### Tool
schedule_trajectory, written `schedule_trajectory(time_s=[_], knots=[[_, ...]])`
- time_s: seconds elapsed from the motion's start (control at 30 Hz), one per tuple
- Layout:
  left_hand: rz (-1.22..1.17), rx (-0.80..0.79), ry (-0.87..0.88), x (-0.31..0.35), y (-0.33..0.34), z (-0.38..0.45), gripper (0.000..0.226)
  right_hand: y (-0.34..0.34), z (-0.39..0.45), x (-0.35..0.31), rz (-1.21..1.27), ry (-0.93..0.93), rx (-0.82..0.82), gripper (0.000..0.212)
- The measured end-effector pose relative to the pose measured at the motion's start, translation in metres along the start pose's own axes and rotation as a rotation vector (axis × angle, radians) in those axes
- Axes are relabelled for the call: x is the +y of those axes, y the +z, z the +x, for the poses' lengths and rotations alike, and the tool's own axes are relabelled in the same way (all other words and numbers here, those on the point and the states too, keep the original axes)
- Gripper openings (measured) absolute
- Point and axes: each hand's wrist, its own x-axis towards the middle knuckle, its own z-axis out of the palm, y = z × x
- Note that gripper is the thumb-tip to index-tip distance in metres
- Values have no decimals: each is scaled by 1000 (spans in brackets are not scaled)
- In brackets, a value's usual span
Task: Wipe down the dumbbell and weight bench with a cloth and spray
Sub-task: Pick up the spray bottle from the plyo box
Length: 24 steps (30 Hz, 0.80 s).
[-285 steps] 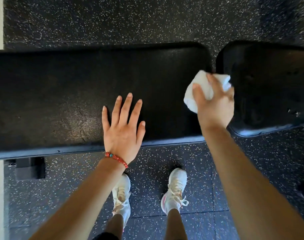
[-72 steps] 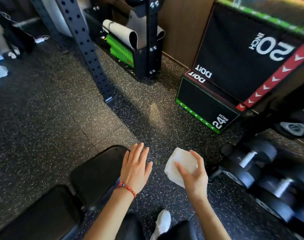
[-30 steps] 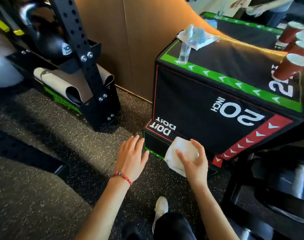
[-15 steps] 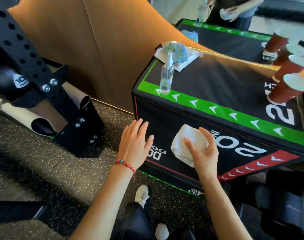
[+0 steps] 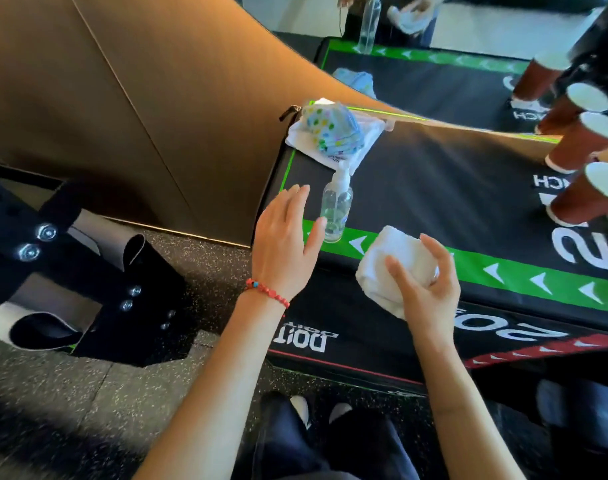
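A clear spray bottle [image 5: 336, 206] with a white nozzle stands upright near the left front edge of a black plyo box [image 5: 434, 188]. My left hand [image 5: 285, 244] is open, fingers spread, just left of the bottle, its thumb almost at the bottle's base. My right hand [image 5: 423, 289] holds a folded white cloth [image 5: 389, 268] over the box's green front border. Neither the weight bench nor the dumbbell is in view.
Folded patterned and white cloths [image 5: 330, 133] lie at the box's back left corner. Several brown paper cups [image 5: 579, 199] stand on the right. A black rack foot [image 5: 98, 292] sits on the floor at left. Another person's hands [image 5: 410, 12] work at a second box behind.
I have left the bench and walked to the plyo box. Over the last second both hands rose from the box's front face to its top edge, the left closing in on the spray bottle.
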Motion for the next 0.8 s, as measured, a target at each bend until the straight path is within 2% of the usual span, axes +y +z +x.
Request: schedule_trajectory(time_s=[0.23,0.5,0.67,0.8], knots=[[-335,30,-72,11,28,33,42,4,18,-1,-2,18,35,46],[-535,82,-170,14,56,40,25,1,16,1,-1,29,71,43],[-683,93,-239,24,61,48,9,-10,9,3,22,33,182,44],[-790,70,-257,42,62,43,15,-25,-2,5,49,22,269,43]])
